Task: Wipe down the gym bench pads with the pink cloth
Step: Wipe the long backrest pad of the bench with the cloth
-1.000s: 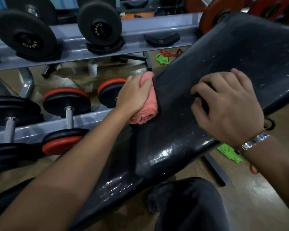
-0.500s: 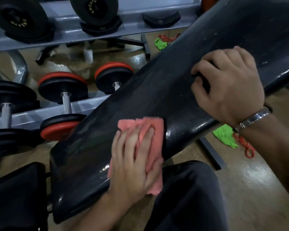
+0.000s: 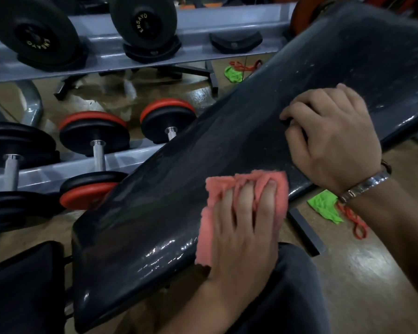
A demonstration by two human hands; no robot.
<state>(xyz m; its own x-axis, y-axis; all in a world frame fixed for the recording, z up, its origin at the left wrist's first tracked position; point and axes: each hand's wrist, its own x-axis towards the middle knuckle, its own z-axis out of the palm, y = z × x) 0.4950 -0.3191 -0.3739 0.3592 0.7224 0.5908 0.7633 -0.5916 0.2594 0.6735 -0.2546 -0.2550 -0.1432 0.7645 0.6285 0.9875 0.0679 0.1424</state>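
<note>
The long black back pad (image 3: pixel 169 189) of the bench runs diagonally from lower left to upper right, shiny and wet near its lower end. My left hand (image 3: pixel 244 227) presses the pink cloth (image 3: pixel 215 191) flat against the pad's near edge, with its fingers spread over the cloth. Higher up the pad, my right hand (image 3: pixel 333 138) rests on the surface with its fingers curled under and a metal bracelet on the wrist. A second black seat pad (image 3: pixel 22 285) sits at the lower left.
A grey dumbbell rack (image 3: pixel 203 27) with black and red dumbbells (image 3: pixel 94 133) stands close behind the bench. A green cloth (image 3: pixel 323 208) and an orange band (image 3: pixel 355 222) lie on the wooden floor to the right. My knee in dark trousers (image 3: pixel 292 297) is under the pad.
My left hand brought the cloth from the pad's far edge down to the near edge, then slid it right towards my right hand. The right hand stayed on the pad.
</note>
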